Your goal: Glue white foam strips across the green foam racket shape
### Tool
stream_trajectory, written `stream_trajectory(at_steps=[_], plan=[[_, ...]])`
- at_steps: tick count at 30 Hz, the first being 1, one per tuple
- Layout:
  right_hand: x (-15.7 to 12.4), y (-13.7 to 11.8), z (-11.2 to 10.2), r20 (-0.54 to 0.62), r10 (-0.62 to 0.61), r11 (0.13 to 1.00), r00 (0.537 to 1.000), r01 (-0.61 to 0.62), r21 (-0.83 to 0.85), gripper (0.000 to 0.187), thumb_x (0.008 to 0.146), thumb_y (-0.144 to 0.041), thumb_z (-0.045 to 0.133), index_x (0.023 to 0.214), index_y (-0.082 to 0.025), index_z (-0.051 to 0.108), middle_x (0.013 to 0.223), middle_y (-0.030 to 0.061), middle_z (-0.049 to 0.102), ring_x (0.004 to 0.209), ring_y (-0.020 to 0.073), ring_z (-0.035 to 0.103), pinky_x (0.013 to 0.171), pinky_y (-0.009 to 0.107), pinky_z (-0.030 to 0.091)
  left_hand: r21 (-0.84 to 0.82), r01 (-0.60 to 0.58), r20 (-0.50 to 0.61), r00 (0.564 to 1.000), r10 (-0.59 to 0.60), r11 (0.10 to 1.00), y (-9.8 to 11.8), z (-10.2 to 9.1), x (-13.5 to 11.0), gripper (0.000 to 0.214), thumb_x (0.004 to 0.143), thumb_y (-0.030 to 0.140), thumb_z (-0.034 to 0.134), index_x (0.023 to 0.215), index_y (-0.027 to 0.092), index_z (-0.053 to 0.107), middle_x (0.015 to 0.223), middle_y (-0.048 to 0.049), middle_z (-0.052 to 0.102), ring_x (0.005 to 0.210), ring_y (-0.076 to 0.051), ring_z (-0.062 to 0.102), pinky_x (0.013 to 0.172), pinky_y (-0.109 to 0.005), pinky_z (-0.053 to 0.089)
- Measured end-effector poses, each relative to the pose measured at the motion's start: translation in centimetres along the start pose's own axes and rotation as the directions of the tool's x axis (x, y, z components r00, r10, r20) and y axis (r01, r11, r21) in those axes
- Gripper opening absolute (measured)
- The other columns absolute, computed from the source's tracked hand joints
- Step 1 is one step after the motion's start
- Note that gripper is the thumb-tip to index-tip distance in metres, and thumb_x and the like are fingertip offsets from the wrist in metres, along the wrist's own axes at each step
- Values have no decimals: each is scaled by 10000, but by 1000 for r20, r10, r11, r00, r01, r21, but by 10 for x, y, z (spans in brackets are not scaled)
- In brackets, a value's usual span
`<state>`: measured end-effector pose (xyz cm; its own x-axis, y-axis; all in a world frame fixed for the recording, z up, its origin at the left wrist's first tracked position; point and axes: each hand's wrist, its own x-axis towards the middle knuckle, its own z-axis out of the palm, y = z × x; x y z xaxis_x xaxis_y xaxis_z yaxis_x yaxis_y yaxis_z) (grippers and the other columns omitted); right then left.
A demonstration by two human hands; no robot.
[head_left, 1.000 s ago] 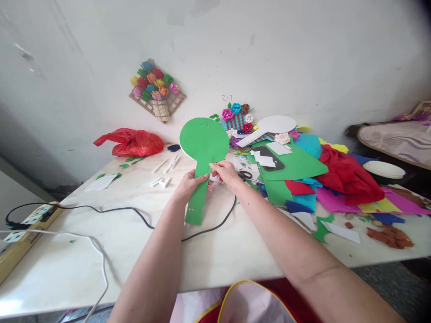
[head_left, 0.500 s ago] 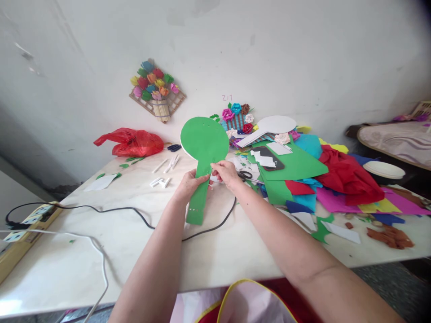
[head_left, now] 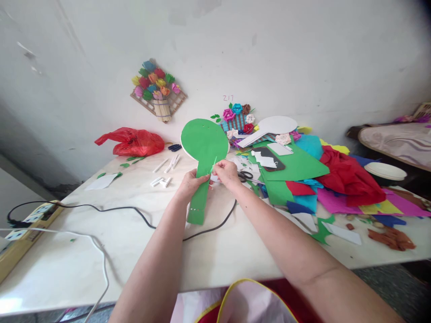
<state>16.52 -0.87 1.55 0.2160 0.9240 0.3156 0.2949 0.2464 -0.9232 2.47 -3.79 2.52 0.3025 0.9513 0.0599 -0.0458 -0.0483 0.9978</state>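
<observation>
A green paddle-shaped cutout with a white backing edge is held up over the table, its round part at the top. Small holes show near its top and near the lower end of its handle. My left hand grips the left side of the handle, thumb in front. At the handle's right edge, my right hand is closed in a pinch on a thin light-green strip, which stands out in front of the green surface. Part of the right fingers is hidden behind the handle.
Scissors lie right of my hands, beside piled green sheets and red crumpled paper. Short white rolls and a red plastic bag are at the left. A black cable crosses the table towards a power strip.
My right hand has shifted slightly right, off the front of the handle. The light-green strip now shows more clearly at its fingertips. My left hand keeps its hold.
</observation>
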Motion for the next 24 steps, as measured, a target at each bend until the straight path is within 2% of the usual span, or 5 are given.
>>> stream_trajectory(at_steps=[6, 10, 16, 19, 24], plan=[[-4, -2, -2, 1, -87, 989, 996, 87, -124, 92, 668, -207, 507, 658, -196, 598, 612, 15, 632, 623, 146, 586, 574, 242, 451, -16, -48, -54, 997, 47, 999, 3, 4, -1, 664, 582, 273, 724, 1165, 141, 435, 681, -32, 645, 561, -175, 617, 555, -310, 508], [-5, 0, -3, 2, -181, 976, 984, 180, -121, 83, 680, -220, 524, 668, -202, 604, 629, 20, 638, 671, 164, 604, 608, 252, 453, 18, -72, -91, 993, 73, 997, 2, 3, 0, 997, 570, 269, 736, 1373, 234, 145, 683, 0, 647, 521, -182, 615, 497, -294, 502], [0, 9, -1, 30, -271, 951, 962, 273, -145, 107, 696, -255, 528, 704, -190, 613, 619, 12, 633, 640, 149, 598, 610, 240, 447, 75, -99, -169, 979, 111, 992, -2, 0, 2, 1229, 585, 264, 736, 1354, 221, -222, 651, 11, 637, 522, -195, 624, 469, -278, 492], [1, 9, -2, 42, -284, 944, 958, 287, -165, 119, 704, -257, 528, 721, -185, 621, 626, 10, 637, 637, 142, 597, 618, 235, 445, 44, -116, -135, 983, 121, 992, -1, -1, 2, 1161, 592, 273, 730, 1389, 237, -114, 641, 18, 633, 519, -186, 618, 466, -274, 490], [-3, 5, -5, 87, -330, 917, 940, 341, -206, 143, 723, -259, 521, 760, -188, 639, 637, 12, 649, 626, 142, 599, 631, 238, 439, 0, -45, -114, 993, 45, 999, -2, -2, 3, 721, 557, 290, 740, 1225, 166, 499, 644, 5, 647, 474, -117, 562, 490, -246, 475]])
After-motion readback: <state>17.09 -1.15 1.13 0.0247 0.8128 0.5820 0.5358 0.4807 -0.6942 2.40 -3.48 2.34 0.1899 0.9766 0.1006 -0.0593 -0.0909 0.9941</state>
